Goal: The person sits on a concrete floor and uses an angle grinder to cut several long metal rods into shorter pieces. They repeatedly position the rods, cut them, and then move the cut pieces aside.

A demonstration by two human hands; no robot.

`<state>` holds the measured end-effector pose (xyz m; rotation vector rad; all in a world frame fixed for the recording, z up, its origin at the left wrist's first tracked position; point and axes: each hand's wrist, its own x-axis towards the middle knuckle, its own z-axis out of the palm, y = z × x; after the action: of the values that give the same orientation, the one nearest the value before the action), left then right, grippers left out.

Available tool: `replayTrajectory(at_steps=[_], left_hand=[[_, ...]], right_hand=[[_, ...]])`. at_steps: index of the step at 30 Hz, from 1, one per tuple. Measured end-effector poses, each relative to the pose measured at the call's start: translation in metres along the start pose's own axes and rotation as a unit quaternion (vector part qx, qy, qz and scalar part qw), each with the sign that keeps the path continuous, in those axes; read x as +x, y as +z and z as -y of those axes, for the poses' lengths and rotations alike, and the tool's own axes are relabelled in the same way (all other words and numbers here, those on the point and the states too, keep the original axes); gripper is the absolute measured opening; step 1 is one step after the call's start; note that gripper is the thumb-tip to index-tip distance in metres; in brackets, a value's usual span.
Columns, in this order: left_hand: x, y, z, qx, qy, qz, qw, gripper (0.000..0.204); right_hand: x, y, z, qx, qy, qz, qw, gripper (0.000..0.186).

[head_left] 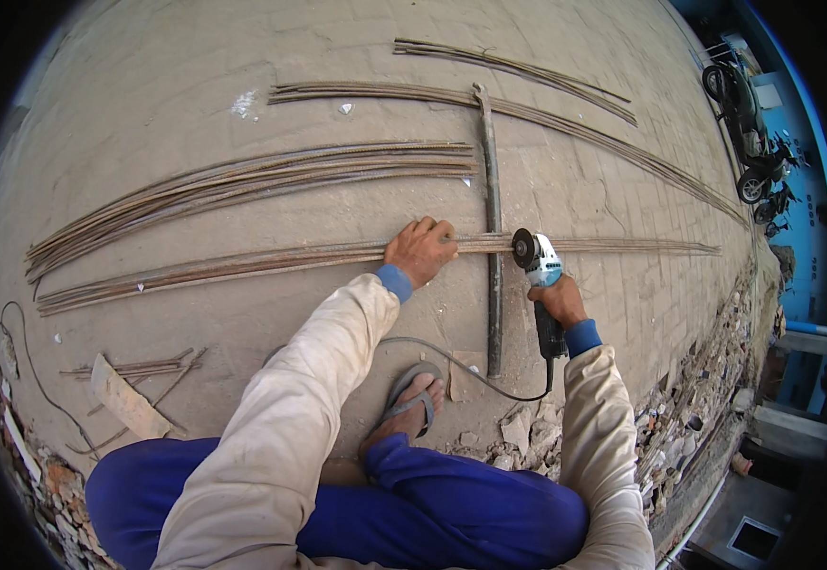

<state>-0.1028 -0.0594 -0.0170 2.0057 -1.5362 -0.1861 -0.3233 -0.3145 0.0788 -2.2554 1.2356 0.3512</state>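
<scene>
Left hand (421, 253) closed over rods (337, 255) across pipe (492, 180), right hand (561, 302) gripping grinder (546, 271), disc (523, 248) just past pipe's right edge.

Arms (285, 394) outstretched, fingers (424, 227) curled

Creased cream sleeves (285, 408), blue cuffs (395, 282); loose deep-blue trousers (475, 499); grey thong-strap sandal (401, 384).

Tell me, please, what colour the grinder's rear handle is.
Black; the rear handle shows best in the head view.
</scene>
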Motion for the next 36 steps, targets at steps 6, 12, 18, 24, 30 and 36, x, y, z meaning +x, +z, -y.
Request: replayTrajectory(at_steps=[6,12,18,24,30,36], left_hand=[[0.001,0.004,-0.001,0.013,-0.016,0.019,1.0,0.014],[0.006,0.016,0.009,0.031,-0.011,-0.05,0.998,0.02],[0.009,0.02,0.016,0.023,-0.001,-0.031,0.999,0.018],[0.007,0.017,0.01,0.046,-0.006,-0.018,0.999,0.019],[0.002,0.009,0.001,0.027,-0.012,0.007,1.0,0.014],[0.001,0.001,-0.003,0.026,0.0,-0.017,1.0,0.014]], right_hand=[[0.001,-0.003,0.005,0.001,0.014,0.018,1.0,0.048],[0.009,-0.005,0.014,0.019,0.002,0.004,1.0,0.045],[0.015,-0.009,0.017,-0.022,-0.001,0.007,1.0,0.048],[0.002,-0.006,0.005,-0.018,0.004,0.016,1.0,0.049],[-0.011,0.001,-0.006,0.012,0.016,0.018,1.0,0.049],[-0.011,0.002,-0.007,-0.004,0.0,0.013,1.0,0.048]])
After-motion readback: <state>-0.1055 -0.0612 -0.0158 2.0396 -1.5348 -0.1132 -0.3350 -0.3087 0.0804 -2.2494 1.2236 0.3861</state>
